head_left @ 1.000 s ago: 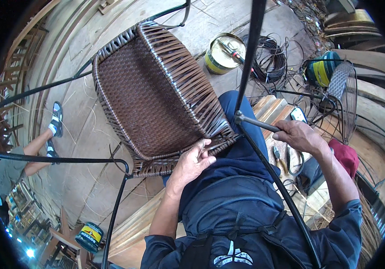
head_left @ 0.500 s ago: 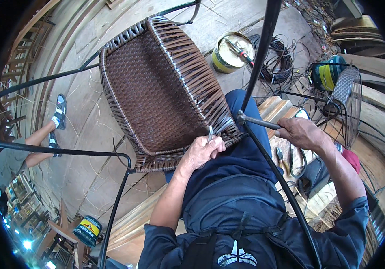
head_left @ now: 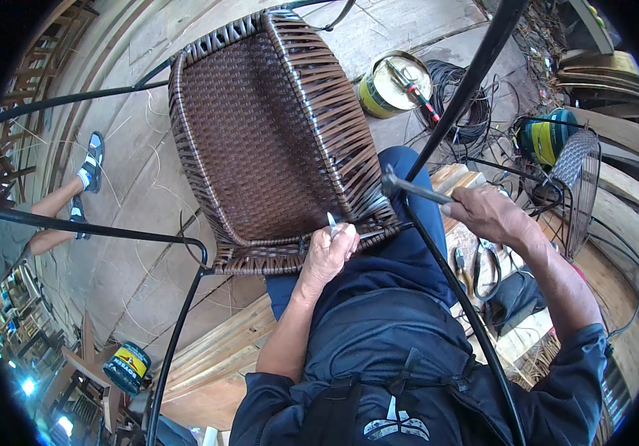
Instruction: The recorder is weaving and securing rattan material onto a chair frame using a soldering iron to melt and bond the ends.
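A brown woven chair (head_left: 260, 149) lies tipped across my lap, its black metal legs reaching out on both sides. My left hand (head_left: 328, 249) is closed at the near woven edge, around a thin metal tool (head_left: 331, 220) whose pointed tip sticks up from the fist. A slim metal piece also shows beside the knuckles, toward the chair's corner; whether it belongs to the same tool I cannot tell. In my right hand (head_left: 486, 215) is a hammer (head_left: 420, 191), gripped by its handle. The hammer's head is raised near the chair's right corner, apart from my left hand.
Beyond my knee stands a yellow-green bucket (head_left: 395, 83) with a red-handled tool on top, beside a coil of dark strands (head_left: 460, 100). Pliers (head_left: 462, 269) lie on planks to my right. Another person's legs (head_left: 59, 204) are at left, near a dark green can (head_left: 127, 368).
The hammer's head has lifted slightly and turned near the chair's corner. My left hand has shifted a little left along the edge. The whole view has also moved slightly.
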The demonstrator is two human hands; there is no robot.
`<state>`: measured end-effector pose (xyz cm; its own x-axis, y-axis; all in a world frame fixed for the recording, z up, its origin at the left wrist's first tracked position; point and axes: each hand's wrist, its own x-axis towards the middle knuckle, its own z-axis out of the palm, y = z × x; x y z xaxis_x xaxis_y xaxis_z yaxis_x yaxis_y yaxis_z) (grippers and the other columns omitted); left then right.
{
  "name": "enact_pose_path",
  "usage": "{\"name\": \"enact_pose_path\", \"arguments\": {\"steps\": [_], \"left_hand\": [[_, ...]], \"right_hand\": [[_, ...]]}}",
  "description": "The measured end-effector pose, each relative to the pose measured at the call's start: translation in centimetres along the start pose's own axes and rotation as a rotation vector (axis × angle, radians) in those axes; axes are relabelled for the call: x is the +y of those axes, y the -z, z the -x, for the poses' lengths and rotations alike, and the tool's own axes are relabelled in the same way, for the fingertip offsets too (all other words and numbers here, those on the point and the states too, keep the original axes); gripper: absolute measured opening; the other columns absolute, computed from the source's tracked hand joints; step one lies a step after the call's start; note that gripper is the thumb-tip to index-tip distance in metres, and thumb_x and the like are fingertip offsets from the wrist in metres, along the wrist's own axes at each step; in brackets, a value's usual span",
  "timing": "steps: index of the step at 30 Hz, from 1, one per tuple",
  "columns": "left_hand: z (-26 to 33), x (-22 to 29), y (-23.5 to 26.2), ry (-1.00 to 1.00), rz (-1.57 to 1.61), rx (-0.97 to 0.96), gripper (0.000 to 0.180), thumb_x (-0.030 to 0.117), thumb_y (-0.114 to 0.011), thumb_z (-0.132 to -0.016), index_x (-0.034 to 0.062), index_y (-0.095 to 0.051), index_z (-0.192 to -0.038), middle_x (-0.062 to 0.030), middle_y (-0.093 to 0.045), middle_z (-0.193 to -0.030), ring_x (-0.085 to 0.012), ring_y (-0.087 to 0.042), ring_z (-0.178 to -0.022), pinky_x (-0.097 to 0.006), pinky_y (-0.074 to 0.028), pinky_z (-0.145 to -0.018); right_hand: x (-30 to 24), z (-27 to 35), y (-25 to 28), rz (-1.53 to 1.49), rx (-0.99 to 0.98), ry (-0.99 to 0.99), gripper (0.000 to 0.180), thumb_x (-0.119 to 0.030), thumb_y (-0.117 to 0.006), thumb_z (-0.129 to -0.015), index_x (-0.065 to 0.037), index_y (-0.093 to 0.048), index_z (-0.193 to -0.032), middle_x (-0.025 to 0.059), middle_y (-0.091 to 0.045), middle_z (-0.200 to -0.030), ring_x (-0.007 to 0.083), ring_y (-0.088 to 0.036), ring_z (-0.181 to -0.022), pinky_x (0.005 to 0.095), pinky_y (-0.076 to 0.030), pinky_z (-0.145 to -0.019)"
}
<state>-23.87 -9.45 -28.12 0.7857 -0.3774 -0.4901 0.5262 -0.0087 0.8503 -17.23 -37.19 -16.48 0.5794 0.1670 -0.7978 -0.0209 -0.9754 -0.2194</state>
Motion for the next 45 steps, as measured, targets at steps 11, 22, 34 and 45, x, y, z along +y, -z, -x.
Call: {"name": "enact_pose_path", "arguments": {"steps": [11,22,34,45], "left_hand": [[0.3,0.5,-0.2,-0.066,-0.013,0.013,0.036,0.02,-0.041,-0.093,0.0003,-0.048,-0.063,-0.0043,-0.05,-0.059,-0.0108,-0.044,-0.052,-0.026,-0.037,-0.051],[-0.1,0.3,0.4,0.01,0.037,-0.039,0.039,0.024,-0.044,-0.095,0.0031,-0.049,-0.062,-0.0051,-0.052,-0.063,-0.0101,-0.045,-0.055,-0.026,-0.036,-0.052],[-2.6,1.8,0.2,-0.042,-0.579,0.215,0.035,0.029,-0.065,-0.087,-0.0033,-0.059,-0.099,-0.0224,-0.066,-0.09,-0.0325,-0.065,-0.084,-0.04,-0.048,-0.075],[-3.9,1.9,-0.6,-0.233,-0.666,0.389,0.03,0.024,-0.058,-0.089,-0.0062,-0.061,-0.087,-0.011,-0.06,-0.069,-0.0173,-0.053,-0.063,-0.035,-0.045,-0.064]], "right_hand": [[-1.5,0.1,-0.2,-0.04,0.15,0.069,0.038,-0.037,-0.048,-0.095,-0.001,-0.058,-0.085,0.0208,-0.061,-0.068,0.0378,-0.064,-0.069,0.0473,-0.05,-0.062],[0.3,1.5,-2.4,-0.019,-0.034,0.025,0.042,-0.04,-0.047,-0.094,0.001,-0.056,-0.089,0.0243,-0.06,-0.075,0.0416,-0.061,-0.076,0.0511,-0.046,-0.071],[7.6,6.4,-22.1,-0.595,0.506,-0.424,0.037,-0.038,-0.05,-0.093,-0.001,-0.049,-0.092,0.0276,-0.058,-0.075,0.0472,-0.058,-0.076,0.0527,-0.044,-0.066],[6.2,7.4,-30.5,-0.664,0.631,-0.431,0.035,-0.023,-0.059,-0.087,-0.004,-0.053,-0.115,0.0206,-0.06,-0.105,0.038,-0.058,-0.097,0.0441,-0.046,-0.082]]}}
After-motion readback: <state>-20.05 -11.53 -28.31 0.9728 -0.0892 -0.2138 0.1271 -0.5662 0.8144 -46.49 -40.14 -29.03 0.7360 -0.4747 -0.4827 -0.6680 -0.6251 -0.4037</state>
